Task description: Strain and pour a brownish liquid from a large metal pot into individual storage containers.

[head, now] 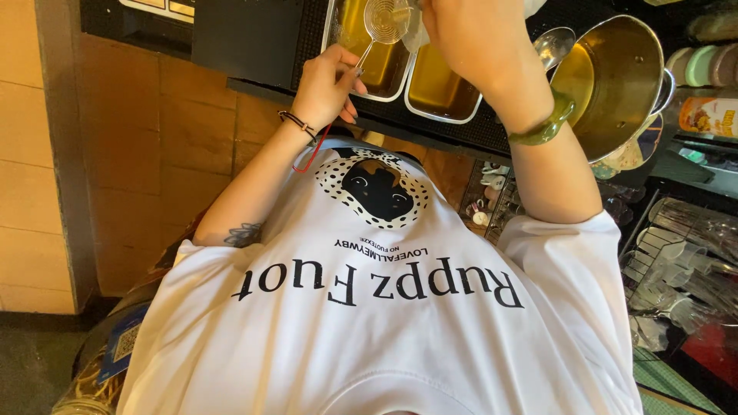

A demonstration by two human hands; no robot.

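Silver wire strainer (pixel 387 19) up at the far edge, held right over the left metal tray (pixel 367 73), likely for catching drips in the yellow liquid there and keeping the desk (pixel 461 132) clean. Left hand (pixel 327 81) curled on the thin handle, thumb and fingers pinching it near the end, likely for keeping the little bowl level. Black band and red string on that wrist. Right hand (pixel 461 34) higher up and just right of the strainer, fingers bent over something pale. Cannot tell whether pinching it or only touching it, with most of it hidden. Green bangle (pixel 547 127) on that wrist.

Second metal tray (pixel 440 94) touching the first, also with yellow liquid. Big steel pot (pixel 615 77) at the right with more yellow liquid inside, near the trays and easy to reach. Shiny ladle (pixel 555 46) between pot and right hand, close to the pot's rim. White shirt (pixel 369 346) filling the near part. Brown tile wall (pixel 154 154) on the left. Wire rack (pixel 676 261) with clear cups low on the right, well apart from both hands.
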